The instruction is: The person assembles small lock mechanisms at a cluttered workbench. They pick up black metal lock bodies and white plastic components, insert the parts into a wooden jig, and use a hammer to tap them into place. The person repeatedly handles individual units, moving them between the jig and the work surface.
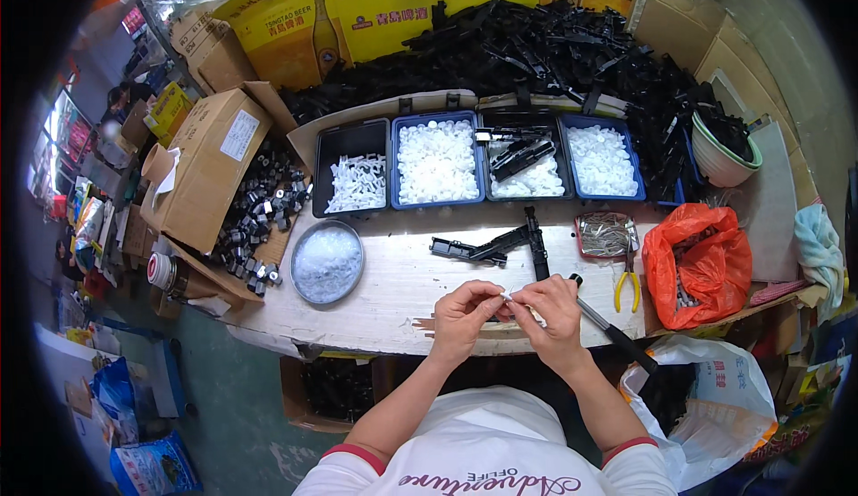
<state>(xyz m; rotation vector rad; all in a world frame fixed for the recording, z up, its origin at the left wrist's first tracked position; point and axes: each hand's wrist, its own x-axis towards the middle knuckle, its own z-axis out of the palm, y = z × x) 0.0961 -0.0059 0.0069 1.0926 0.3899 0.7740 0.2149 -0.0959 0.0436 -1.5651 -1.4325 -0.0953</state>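
Near the front edge of the table, my left hand (463, 319) and my right hand (552, 319) meet, fingertips pinched together. Between them is a small white plastic piece (507, 297), mostly hidden by the fingers. Just beyond the hands lie long black plastic parts (487, 248), one of them standing out toward my right hand. Beside my right hand, a tool with a metal shaft and black handle (617, 336), perhaps a hammer, slants over the table edge. Yellow-handled pliers (628, 290) lie further right, under a red tray (587, 244) of thin metal pins.
A row of bins (394, 161) holds white plastic pieces; black parts (527, 172) lie across one. Behind rises a heap of black parts (536, 54). A round dish (359, 268) of clear pieces is left, an orange-red bag (666, 259) right, a carton (201, 170) far left.
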